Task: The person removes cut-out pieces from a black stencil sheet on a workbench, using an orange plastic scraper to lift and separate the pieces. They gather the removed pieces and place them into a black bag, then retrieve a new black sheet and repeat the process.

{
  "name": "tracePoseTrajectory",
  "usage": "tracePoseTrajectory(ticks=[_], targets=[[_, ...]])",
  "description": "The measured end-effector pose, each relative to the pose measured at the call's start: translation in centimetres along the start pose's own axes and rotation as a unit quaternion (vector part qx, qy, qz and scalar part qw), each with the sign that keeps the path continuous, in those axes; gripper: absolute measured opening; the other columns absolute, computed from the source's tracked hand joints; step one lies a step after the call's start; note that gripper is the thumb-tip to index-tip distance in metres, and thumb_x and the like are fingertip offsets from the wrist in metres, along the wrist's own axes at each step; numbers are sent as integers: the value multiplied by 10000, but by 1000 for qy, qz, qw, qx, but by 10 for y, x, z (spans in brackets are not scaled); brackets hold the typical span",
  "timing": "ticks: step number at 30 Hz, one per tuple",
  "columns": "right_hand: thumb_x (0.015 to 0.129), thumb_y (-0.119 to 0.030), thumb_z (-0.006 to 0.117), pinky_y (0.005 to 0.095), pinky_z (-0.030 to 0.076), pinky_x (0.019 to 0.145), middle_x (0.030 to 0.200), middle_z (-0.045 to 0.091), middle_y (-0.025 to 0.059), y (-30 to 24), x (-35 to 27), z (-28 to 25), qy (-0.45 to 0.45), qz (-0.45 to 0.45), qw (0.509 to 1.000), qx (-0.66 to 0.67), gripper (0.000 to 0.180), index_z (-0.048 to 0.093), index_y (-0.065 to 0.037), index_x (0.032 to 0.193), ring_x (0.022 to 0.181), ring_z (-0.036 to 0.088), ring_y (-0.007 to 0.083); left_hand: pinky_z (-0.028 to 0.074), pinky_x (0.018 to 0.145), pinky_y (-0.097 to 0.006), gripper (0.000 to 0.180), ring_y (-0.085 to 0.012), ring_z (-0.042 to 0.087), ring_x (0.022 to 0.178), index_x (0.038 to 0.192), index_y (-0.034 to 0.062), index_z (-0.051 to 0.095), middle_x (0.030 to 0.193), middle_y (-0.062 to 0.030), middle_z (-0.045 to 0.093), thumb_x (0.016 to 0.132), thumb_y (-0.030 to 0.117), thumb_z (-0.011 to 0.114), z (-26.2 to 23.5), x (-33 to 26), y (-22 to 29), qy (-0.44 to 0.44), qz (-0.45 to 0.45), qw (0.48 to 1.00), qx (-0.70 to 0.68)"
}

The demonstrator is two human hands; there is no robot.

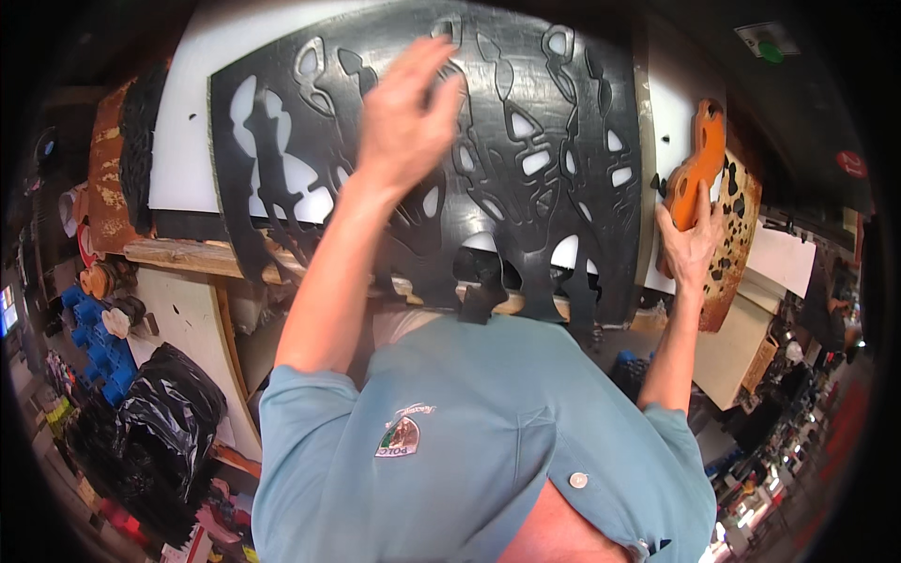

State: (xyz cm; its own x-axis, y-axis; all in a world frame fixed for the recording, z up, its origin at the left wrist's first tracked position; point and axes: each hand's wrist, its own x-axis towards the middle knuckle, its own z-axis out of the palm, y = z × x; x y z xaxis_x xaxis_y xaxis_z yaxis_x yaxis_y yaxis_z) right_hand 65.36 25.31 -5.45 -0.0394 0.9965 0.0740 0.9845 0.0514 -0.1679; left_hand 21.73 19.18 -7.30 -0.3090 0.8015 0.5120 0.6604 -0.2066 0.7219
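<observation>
My left hand (410, 127) is raised over the black sheet (375, 202), slightly blurred, with fingers stretched and thumb apart; nothing shows in it. The sheet looks like rubber and is full of shoe-part-shaped cut-outs, with some pieces only outlined. Its near edge is cut into ragged strips that hang toward my shirt. At the right, my right hand (690, 235) grips the lower part of an orange cutting die (706, 141), long and wavy-sided. The die stands over the right border of the white board (183, 141), beside the sheet.
A rusty, spotted plate (735, 244) with black scraps lies right of the board. A wooden beam (183, 255) runs along the near edge. Blue plastic parts (99, 342) and a black plastic bag (174, 413) are at lower left. A pale box (732, 347) stands lower right.
</observation>
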Motion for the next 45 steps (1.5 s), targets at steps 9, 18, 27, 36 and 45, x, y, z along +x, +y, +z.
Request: tracePoseTrajectory(ticks=[9, 18, 27, 36, 45], targets=[[813, -125, 883, 412, 552, 1027, 1214, 731, 148, -143, -31, -9, -34, -283, 893, 347, 485, 726, -6, 1256, 1164, 696, 321, 546, 770, -244, 256, -91, 706, 859, 1170, -9, 761, 1074, -82, 790, 1088, 215, 668, -141, -112, 57, -52, -512, 852, -102], [692, -341, 955, 536, 431, 1107, 1410, 563, 137, -267, -56, 34, -160, -581, 771, 207, 776, 652, -52, 1346, 1378, 508, 349, 615, 984, -329, 324, -229, 755, 1096, 1301, -48, 681, 1259, -155, 724, 1114, 210, 618, -129, -130, 61, -4, -515, 826, -227], [748, -407, 919, 547, 426, 1099, 1411, 572, 120, -262, -57, 42, -126, -594, 773, 186, 731, 656, -95, 1355, 1382, 504, 342, 448, 1156, -411, 395, -251, 609, 1294, 1328, -9, 589, 1373, -131, 627, 1164, 328, 466, -109, -161, 61, 81, -460, 765, -444], [829, -465, 870, 556, 431, 1054, 1330, 632, 147, -262, -58, 48, -81, -586, 767, 249, 636, 697, -81, 1307, 1304, 572, 362, 469, 1140, -487, 423, -371, 576, 1361, 1316, 8, 600, 1385, -155, 600, 1177, 341, 379, -99, -161, 51, 80, -336, 731, -589], [949, -214, 778, 429, 521, 928, 1020, 747, 107, -273, -52, 46, -117, -453, 787, 402, 207, 769, -24, 1030, 1029, 701, 317, 562, 957, -321, 291, -215, 715, 1112, 1227, -38, 700, 1263, -121, 700, 1144, 181, 528, -133, -130, 75, -16, -421, 845, -329]])
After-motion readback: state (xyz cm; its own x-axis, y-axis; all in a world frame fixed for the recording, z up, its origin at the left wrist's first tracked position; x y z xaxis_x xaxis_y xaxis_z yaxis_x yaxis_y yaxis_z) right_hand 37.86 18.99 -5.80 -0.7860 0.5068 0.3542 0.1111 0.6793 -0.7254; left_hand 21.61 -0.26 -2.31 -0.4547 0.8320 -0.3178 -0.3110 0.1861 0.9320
